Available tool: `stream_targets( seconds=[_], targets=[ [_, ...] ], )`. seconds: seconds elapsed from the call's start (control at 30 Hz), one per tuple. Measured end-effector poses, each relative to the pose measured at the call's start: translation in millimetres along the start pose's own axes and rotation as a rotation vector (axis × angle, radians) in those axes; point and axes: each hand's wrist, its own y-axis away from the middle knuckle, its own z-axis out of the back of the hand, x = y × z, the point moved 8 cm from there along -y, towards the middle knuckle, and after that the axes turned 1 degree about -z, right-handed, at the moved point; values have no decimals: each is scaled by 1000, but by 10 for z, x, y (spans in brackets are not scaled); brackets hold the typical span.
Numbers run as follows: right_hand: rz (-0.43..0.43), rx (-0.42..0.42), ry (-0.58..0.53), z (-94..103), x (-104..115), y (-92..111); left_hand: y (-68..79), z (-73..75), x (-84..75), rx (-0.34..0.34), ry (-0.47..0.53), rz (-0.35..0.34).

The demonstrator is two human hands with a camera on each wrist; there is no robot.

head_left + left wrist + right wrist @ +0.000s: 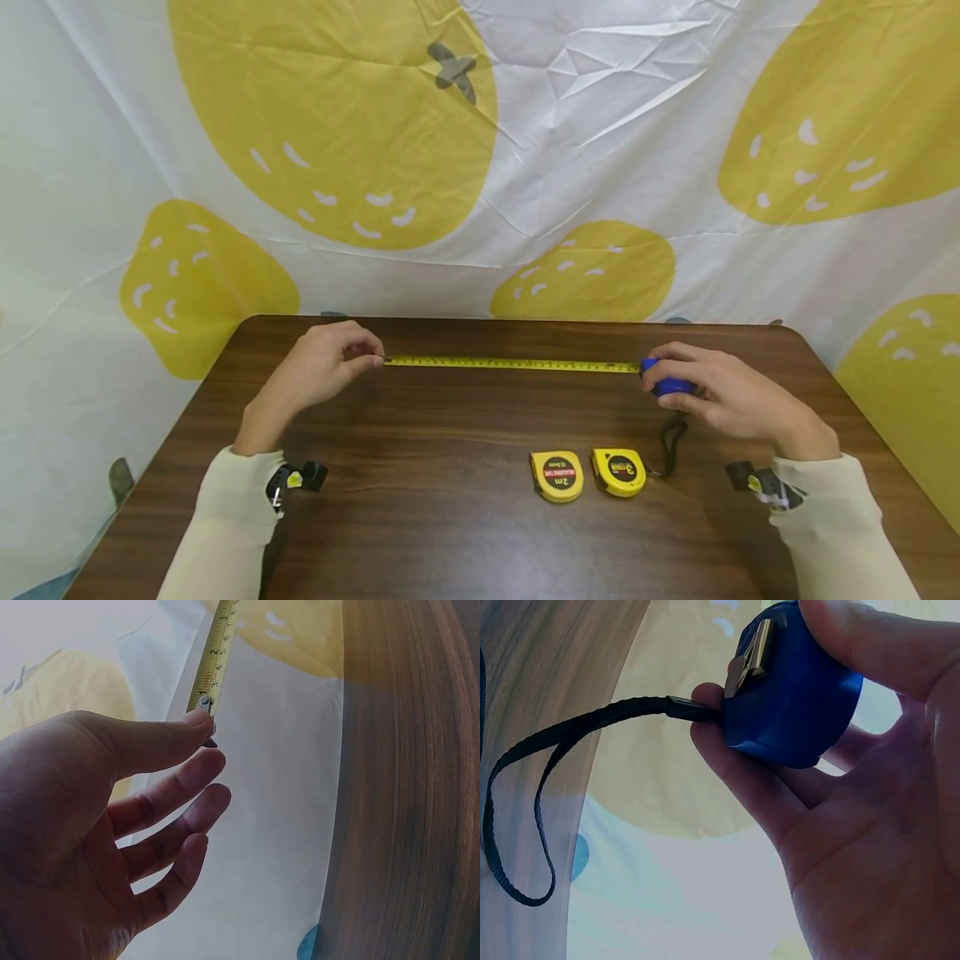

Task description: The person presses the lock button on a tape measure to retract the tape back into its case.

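A blue tape measure [672, 386] sits in my right hand [731, 392], fingers and thumb curled round its case. In the right wrist view its metal belt clip [756, 656] and black wrist strap [570, 731] show, the strap hanging loose. From the case a yellow blade [510, 363] stretches straight across to the left. My left hand [322, 358] pinches the blade's end hook [207, 720] between thumb and forefinger. The other left fingers are loosely bent and touch nothing in the left wrist view.
Two yellow tape measures lie on the brown wooden table [420, 517], nearer the front: a 2m one [557, 476] and, to its right, another [619, 472]. Behind the table hangs a white cloth [525, 167] printed with yellow fruit. Each wrist wears a strapped camera.
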Motion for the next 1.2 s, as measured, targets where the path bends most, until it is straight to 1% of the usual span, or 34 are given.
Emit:
stream_targets(
  seconds=[0.17, 0.3, 0.4, 0.53, 0.63, 0.87, 1.2],
  targets=[
    [-8, 1, -12, -2, -13, 9, 0, -8, -4, 8, 1, 0],
    [-37, 11, -17, -11, -52, 16, -2, -26, -6, 16, -1, 0],
    [-89, 18, -22, -5, -86, 22, -6, -40, -13, 18, -5, -4],
    [-183, 35, -62, 5, -123, 32, -13, -53, -23, 20, -6, -8],
    [-222, 47, -86, -2, -144, 38, -15, -62, -28, 26, -1, -5],
    [-224, 50, -75, -11, -139, 32, -18, -70, -72, 30, 14, -15],
    [-209, 46, -63, -5, -100, -5, -45, -67, -151, 23, 5, -39]
  ],
)
